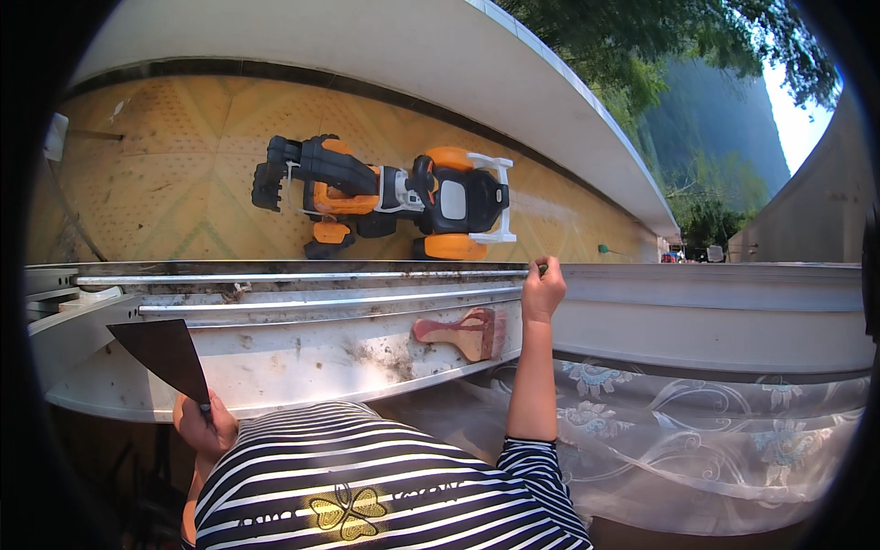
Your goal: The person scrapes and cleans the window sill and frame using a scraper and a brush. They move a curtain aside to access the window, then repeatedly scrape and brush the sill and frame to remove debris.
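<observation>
My left hand [206, 421] grips the handle of a putty knife [165, 354], its broad dark blade pointing up and left over the window sill [289, 357]. At the right end of the metal window tracks [330, 300], my right hand [543, 292] is closed with a small dark-green thing [543, 269] between the fingers, mostly hidden. A paintbrush [460, 333] with a wooden handle and reddish stains lies flat on the sill, left of my right forearm. Dirt and debris [237, 292] are scattered along the tracks and on the white sill.
Beyond the window, an orange and black ride-on toy excavator [385, 196] stands on the yellow tiled floor [185, 137]. A white parapet wall [412, 41] runs behind it. A sheer flowered curtain [687, 440] hangs at right, below the white window frame [701, 323].
</observation>
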A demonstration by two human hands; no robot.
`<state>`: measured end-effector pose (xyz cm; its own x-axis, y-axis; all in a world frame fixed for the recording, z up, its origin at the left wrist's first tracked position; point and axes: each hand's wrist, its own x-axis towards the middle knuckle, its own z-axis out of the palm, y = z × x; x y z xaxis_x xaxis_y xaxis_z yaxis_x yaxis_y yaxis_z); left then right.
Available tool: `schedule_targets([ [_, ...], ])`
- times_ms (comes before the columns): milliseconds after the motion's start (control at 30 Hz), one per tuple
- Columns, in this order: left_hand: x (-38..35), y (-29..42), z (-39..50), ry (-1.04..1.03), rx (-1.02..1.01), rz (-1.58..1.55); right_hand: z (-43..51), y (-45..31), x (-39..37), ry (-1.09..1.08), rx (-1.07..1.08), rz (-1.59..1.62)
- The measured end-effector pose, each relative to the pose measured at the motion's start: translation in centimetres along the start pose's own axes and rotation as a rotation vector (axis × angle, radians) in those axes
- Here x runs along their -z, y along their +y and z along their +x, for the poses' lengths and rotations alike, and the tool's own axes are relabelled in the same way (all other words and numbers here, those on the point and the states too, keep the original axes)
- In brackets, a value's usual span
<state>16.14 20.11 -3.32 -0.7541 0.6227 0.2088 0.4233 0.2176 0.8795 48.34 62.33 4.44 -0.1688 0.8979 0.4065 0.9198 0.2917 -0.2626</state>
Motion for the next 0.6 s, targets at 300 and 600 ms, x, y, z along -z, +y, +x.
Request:
schedule_targets([
  [300,0.0,0.4,0.2,-0.011,-0.014,-0.025,1.1,2.7,0.2,0.123,-0.227,0.166],
  [600,-0.2,0.3,0.0,0.009,-0.031,0.003,0.7,1.9,-0.3,0.102,-0.132,0.025],
])
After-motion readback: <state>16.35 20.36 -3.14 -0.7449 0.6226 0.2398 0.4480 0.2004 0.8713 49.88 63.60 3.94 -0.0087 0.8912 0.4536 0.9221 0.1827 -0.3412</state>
